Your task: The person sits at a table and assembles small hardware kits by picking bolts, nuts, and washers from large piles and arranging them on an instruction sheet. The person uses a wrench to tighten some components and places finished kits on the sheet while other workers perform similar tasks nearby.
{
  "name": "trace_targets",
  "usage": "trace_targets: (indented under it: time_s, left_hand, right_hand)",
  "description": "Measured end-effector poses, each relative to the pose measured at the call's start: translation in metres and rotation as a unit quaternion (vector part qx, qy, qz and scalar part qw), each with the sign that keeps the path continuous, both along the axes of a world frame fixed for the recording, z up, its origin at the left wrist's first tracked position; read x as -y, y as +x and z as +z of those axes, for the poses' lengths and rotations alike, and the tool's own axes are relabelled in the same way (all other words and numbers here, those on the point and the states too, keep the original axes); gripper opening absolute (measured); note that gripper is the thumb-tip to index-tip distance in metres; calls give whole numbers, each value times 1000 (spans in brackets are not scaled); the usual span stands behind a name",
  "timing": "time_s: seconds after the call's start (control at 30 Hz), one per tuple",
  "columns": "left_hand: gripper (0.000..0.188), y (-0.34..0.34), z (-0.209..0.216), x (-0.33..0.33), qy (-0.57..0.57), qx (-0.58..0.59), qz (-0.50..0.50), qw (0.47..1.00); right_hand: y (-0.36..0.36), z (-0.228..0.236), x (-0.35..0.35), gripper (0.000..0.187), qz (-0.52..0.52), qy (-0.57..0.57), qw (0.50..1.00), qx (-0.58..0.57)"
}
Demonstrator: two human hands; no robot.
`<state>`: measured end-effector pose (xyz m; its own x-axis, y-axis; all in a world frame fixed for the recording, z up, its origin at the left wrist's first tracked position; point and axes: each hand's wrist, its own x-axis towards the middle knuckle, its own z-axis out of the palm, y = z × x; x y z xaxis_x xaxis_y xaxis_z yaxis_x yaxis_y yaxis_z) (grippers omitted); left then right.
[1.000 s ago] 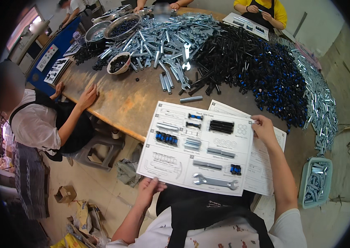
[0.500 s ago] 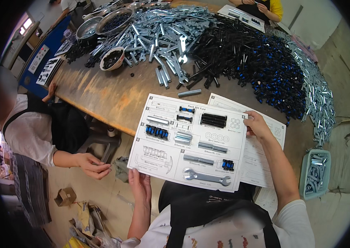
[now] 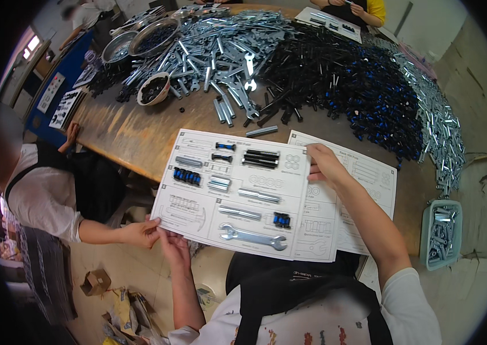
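A white printed card (image 3: 197, 195) lies flat across my two hands, carrying blue-black bolts (image 3: 187, 176), black bolts (image 3: 261, 158), silver sleeves (image 3: 259, 195) and a wrench (image 3: 253, 237) over their outlines. My left hand (image 3: 175, 248) grips its lower left edge from below, fingers partly hidden. At the upper right corner, my right hand (image 3: 325, 164) pinches the card, thumb underneath out of sight. A co-worker's hand (image 3: 143, 233) touches the card's left corner. Beneath its right side lie further printed sheets (image 3: 364, 195).
Heaps of silver wrenches and sleeves (image 3: 226, 40), black bolts (image 3: 307, 69) and blue-black bolts (image 3: 381, 109) cover the table's far side. A small bowl (image 3: 153, 89) and metal bowls (image 3: 154, 37) stand left. A pale green bin (image 3: 442, 233) of silver parts is at right.
The card has moved left in my hands, toward the co-worker, uncovering more of the sheets beneath. The co-worker's hand has come to the card's left corner.
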<state>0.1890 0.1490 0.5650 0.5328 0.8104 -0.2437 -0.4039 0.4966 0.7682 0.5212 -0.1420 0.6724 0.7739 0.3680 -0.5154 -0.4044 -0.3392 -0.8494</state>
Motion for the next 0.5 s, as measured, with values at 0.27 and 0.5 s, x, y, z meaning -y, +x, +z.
trace_targets:
  time_s: [0.27, 0.5]
  left_hand:
    - [54, 12, 9, -75, -110, 131, 34, 985]
    - [47, 15, -18, -86, -223, 47, -5, 974]
  right_hand:
    - [0, 0, -55, 83, 97, 170, 970, -146]
    - [-5, -1, -90, 86, 114, 194, 970, -87]
